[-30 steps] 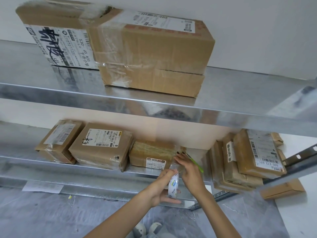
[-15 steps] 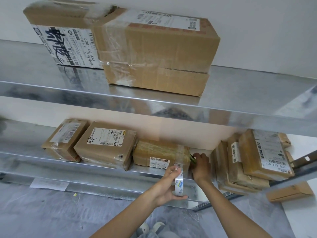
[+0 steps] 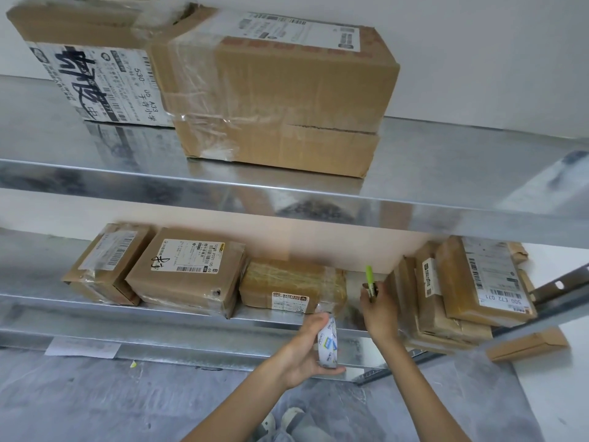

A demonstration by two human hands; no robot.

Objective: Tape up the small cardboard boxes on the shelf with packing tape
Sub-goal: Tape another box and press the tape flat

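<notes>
1. While your left hand (image 3: 302,349) curls round the tape roll (image 3: 328,342) just below the centre of the frame, your right hand (image 3: 381,312) pinches a green-tipped tool (image 3: 369,280) upright, just right of centre; I take it for a cutter.
2. The small boxes sit on the lower shelf (image 3: 191,330), across the middle band of the frame: two at the left, the centre box (image 3: 291,287) just above the roll, and a leaning stack (image 3: 462,282) at the right.
3. Expect the centre box to be light and stiff at its edges, but easy to dent on its faces. Its glossy wrapping probably slips, so brace it by a corner or short end.
4. The tape itself is thin and clingy. Grip the roll by its rim and keep the strip taut.
</notes>
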